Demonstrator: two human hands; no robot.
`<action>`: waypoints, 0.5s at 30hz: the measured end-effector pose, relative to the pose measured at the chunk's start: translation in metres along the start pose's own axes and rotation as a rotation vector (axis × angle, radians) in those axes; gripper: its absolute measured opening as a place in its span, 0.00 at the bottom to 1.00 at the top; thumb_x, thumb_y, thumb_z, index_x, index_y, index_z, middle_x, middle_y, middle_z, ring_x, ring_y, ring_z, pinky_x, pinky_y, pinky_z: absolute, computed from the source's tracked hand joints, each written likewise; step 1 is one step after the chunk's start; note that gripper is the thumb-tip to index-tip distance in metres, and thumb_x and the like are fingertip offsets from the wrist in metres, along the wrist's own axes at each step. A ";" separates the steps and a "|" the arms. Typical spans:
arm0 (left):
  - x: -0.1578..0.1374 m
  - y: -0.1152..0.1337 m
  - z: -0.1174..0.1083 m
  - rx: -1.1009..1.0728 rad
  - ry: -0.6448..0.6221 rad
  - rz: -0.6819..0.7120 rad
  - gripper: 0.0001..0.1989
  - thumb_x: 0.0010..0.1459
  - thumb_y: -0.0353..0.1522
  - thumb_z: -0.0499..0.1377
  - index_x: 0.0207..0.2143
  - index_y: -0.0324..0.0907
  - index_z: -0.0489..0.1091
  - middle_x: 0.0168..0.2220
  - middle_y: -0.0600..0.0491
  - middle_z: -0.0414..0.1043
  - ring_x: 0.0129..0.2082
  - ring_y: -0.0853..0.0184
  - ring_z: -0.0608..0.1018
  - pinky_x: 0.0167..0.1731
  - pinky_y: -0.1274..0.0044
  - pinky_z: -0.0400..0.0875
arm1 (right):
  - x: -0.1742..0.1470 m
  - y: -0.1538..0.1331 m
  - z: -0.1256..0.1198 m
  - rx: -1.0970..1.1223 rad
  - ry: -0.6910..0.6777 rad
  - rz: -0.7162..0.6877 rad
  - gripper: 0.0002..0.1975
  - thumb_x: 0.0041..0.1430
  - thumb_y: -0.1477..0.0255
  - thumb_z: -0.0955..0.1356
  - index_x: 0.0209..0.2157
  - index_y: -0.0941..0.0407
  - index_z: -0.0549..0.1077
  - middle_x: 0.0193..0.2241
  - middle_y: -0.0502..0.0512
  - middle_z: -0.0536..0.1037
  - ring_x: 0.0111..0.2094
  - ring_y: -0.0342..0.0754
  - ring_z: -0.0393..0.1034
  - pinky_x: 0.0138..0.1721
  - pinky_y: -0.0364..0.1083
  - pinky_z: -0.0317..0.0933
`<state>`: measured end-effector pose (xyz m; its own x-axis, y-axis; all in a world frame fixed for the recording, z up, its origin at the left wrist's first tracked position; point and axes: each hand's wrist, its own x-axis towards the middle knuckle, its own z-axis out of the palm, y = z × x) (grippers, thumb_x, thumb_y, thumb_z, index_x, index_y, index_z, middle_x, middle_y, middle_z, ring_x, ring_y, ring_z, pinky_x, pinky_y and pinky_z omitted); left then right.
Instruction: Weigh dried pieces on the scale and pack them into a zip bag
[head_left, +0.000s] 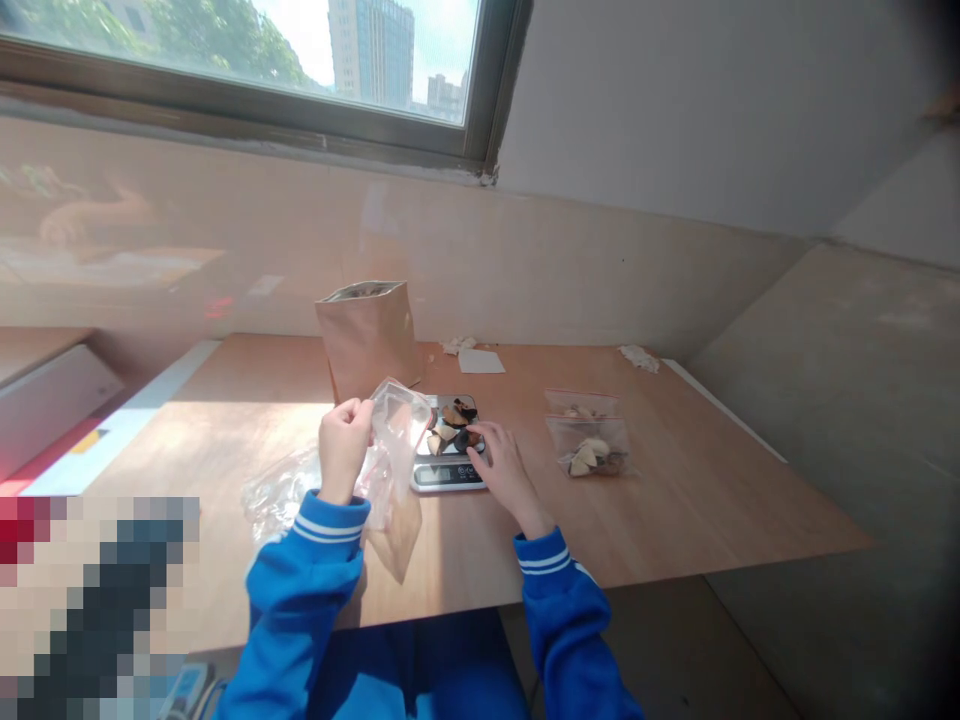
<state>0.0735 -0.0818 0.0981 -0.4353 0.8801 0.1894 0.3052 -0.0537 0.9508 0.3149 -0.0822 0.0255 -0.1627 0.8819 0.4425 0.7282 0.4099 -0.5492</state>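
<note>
My left hand (pixel 346 445) is closed on the top of a clear zip bag (pixel 394 430), which hangs beside the scale with its mouth toward it. A small kitchen scale (pixel 448 478) with a display and buttons stands in front of me. On its plate lie several dried pieces (pixel 448 432), some pale, some dark brown or black; they look like dried slices or mushrooms. My right hand (pixel 504 465) reaches over the plate's right edge, thumb and fingers apart around a dark piece. Whether the fingertips touch it, I cannot tell.
A brown paper pouch (pixel 367 335) stands upright behind the scale. More clear plastic bags (pixel 281 495) lie at left. To the right are two zip bags with pieces inside (pixel 589 450). White paper (pixel 481 361) and crumpled tissue (pixel 639 358) lie near the wall.
</note>
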 end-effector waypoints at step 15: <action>-0.005 -0.042 0.016 -0.175 0.203 -0.065 0.16 0.48 0.33 0.53 0.11 0.44 0.53 0.11 0.60 0.52 0.16 0.73 0.59 0.19 0.79 0.52 | 0.003 -0.001 0.000 -0.027 0.072 0.054 0.04 0.57 0.74 0.66 0.35 0.53 0.71 0.40 0.57 0.75 0.44 0.56 0.67 0.48 0.55 0.61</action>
<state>0.0758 -0.0766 0.0529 -0.6152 0.7730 0.1552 0.1276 -0.0967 0.9871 0.3136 -0.0797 0.0276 -0.0749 0.8833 0.4629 0.7524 0.3547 -0.5550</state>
